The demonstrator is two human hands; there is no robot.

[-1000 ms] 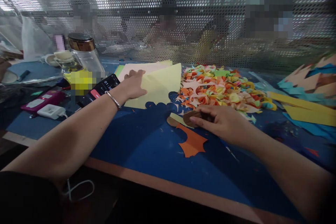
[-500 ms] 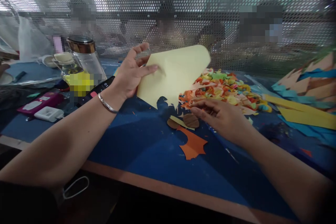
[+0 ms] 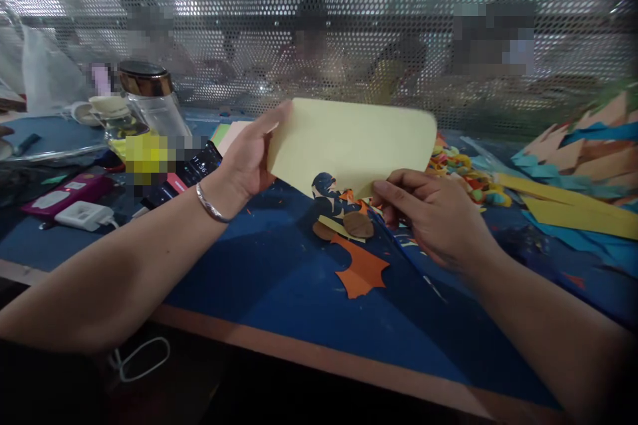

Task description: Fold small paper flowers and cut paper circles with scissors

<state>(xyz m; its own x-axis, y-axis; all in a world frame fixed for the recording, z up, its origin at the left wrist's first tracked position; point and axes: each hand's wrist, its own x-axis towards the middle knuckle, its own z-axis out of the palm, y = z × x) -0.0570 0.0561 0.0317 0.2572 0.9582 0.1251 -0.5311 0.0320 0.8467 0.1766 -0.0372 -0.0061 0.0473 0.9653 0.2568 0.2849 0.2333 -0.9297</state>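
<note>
A pale yellow sheet of paper (image 3: 356, 139) with a ragged cut-out along its lower edge is raised above the table between both hands. My left hand (image 3: 252, 153) grips its left edge, with fingers partly hidden behind the sheet. At the lower right edge, my right hand (image 3: 423, 209) pinches the paper between thumb and fingers. Below lie two brown rounded pieces (image 3: 359, 225) with a yellow strip, and an orange paper scrap (image 3: 363, 272) with curved cut edges. A thin blue-handled tool (image 3: 416, 265) lies under my right hand.
A heap of coloured paper scraps (image 3: 471, 176) sits behind my right hand. Folded paper stacks (image 3: 583, 153) stand at the right. On the left are a glass bottle (image 3: 157, 99), a phone (image 3: 199, 166), a purple box (image 3: 64, 196) and a white charger (image 3: 86, 214). A perforated metal screen (image 3: 359, 13) rises behind.
My right hand has come up and taken hold of the sheet's lower right edge. The sheet has turned flatter and shifted right, and my left fingers have closed on its left side.
</note>
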